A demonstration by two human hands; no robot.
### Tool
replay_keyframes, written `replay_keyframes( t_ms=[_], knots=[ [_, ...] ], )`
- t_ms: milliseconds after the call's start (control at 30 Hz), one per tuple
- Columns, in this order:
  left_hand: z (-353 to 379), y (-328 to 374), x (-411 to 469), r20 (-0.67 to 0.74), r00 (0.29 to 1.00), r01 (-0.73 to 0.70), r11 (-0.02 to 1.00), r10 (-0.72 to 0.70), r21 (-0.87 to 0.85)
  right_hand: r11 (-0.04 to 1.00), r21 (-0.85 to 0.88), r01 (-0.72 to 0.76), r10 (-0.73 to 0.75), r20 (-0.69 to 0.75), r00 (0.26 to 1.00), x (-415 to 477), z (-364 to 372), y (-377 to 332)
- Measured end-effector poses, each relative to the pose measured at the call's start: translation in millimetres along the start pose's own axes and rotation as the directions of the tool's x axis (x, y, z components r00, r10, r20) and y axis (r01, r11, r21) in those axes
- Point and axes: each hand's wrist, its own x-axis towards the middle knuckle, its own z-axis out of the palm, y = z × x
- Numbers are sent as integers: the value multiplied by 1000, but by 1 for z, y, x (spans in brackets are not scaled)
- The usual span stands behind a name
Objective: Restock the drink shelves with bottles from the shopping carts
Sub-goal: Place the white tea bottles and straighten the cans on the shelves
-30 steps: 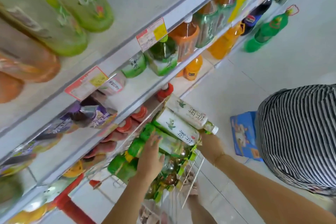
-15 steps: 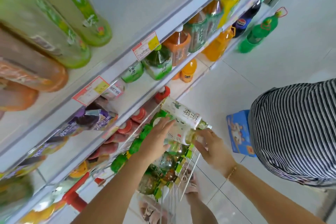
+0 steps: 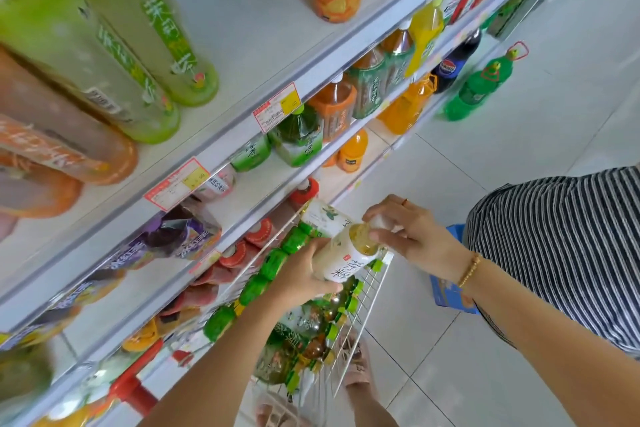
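Note:
Above the white wire shopping cart I hold two white-labelled tea bottles. My left hand wraps the body of the nearer tea bottle, which is tilted with its neck toward the right. My right hand pinches the white caps at the necks; the second tea bottle lies just behind the first. The cart holds several green-capped bottles. The white drink shelves rise on the left, with bare patches on the middle tier.
Tall green and orange bottles stand on the upper shelf, close to the camera. Big green bottles and a blue box sit on the tiled floor. My striped shirt fills the right. A red cart handle shows at lower left.
My left hand left the green-capped bottles in the cart and took hold of one white tea bottle. Both hands and the two bottles rose above the cart.

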Motion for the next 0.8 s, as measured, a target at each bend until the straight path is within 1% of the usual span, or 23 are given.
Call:
replay_keyframes(
  t_ms=[33, 67, 100, 133, 200, 267, 300, 333, 467, 533, 567, 633, 700, 733, 800],
  knots=[
    [-3, -1, -2, 3, 1000, 10, 1000, -10, -16, 983, 149, -108, 109, -1, 994, 6, -1, -3],
    [-5, -4, -4, 7, 999, 36, 999, -36, -41, 932, 295, -210, 215, 17, 976, 11, -1, -3],
    [-6, -7, -6, -1, 998, 66, 995, -67, -80, 884, 370, -286, 294, 34, 955, 17, 2, 1],
    [-7, -12, -9, -23, 994, 101, 987, -105, -128, 895, 293, -337, 344, 30, 939, 22, 7, 11],
    [-7, -22, -15, -106, 979, 142, 959, -172, -244, 890, -2, -457, 457, -8, 890, 24, 22, 38],
    [-10, -28, -22, -176, 960, 144, 926, -216, -350, 799, -275, -535, 559, 14, 829, 16, 44, 64],
    [-12, -30, -25, -201, 952, 139, 909, -232, -393, 757, -357, -547, 599, 47, 799, 11, 54, 71],
    [-15, -33, -27, -222, 943, 136, 896, -248, -422, 734, -394, -554, 624, 69, 778, 6, 63, 78],
    [-23, -42, -33, -296, 912, 126, 880, -285, -457, 697, -387, -604, 676, 72, 733, -1, 78, 88],
    [-26, -43, -37, -312, 900, 124, 866, -304, -484, 687, -339, -643, 702, 81, 707, -4, 81, 93],
    [-27, -44, -39, -306, 898, 129, 856, -315, -501, 694, -291, -658, 704, 84, 705, -7, 82, 94],
    [-29, -46, -46, -271, 900, 155, 830, -343, -535, 731, -151, -666, 677, 38, 735, -13, 83, 90],
    [-32, -44, -55, -240, 905, 169, 815, -351, -554, 768, -72, -636, 633, -65, 771, -15, 80, 75],
    [-33, -42, -60, -231, 908, 170, 811, -350, -560, 787, -79, -612, 603, -113, 790, -13, 79, 66],
    [-38, -35, -71, -237, 916, 154, 829, -323, -537, 821, -135, -555, 535, -159, 830, -4, 72, 42]
  ],
)
